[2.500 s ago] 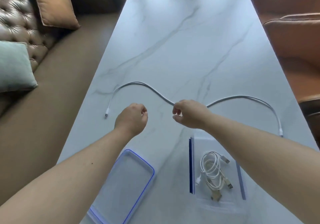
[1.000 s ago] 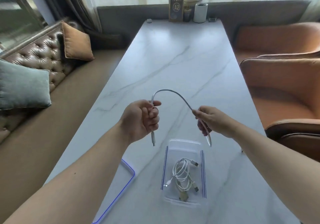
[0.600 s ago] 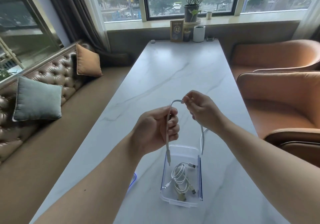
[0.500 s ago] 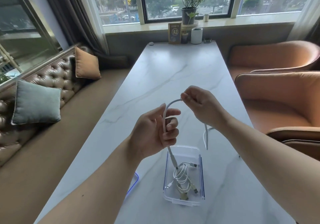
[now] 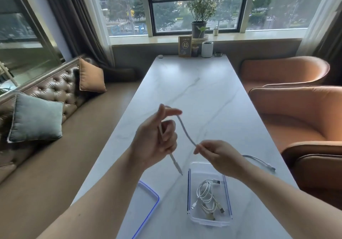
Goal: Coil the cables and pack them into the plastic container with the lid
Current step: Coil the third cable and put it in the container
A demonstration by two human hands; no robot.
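Holding a white charging cable (image 5: 185, 129) up over the marble surface (image 5: 194, 90), the person has both hands raised and apart, each closed on a different part of it. The left hand (image 5: 155, 140) clamps one end in its curled fingers, so that the plug hangs down and points toward the near edge, while its thumb and forefinger stand up with the cable bent over them; this looks like the anchor for a first loop. The right hand (image 5: 218, 155) pinches the cable further along, between thumb and fingertips, probably to feed the slack round. The rest of the cable passes behind the right wrist and lies on the surface near the right edge, ending in its other plug (image 5: 272, 168). Just below the hands, close to the near edge, stands the clear plastic container (image 5: 209, 224) with blue-lined sides, open at the top. Inside it lie a coiled white cable (image 5: 204, 192) and, toward its near wall, what looks like a yellowish one (image 5: 211, 209), their plugs sticking out of the bundle. The lid (image 5: 148, 211), clear with a blue rim, lies flat to the left of the container at the near edge, apart from it, so the box is free to take the next coil.
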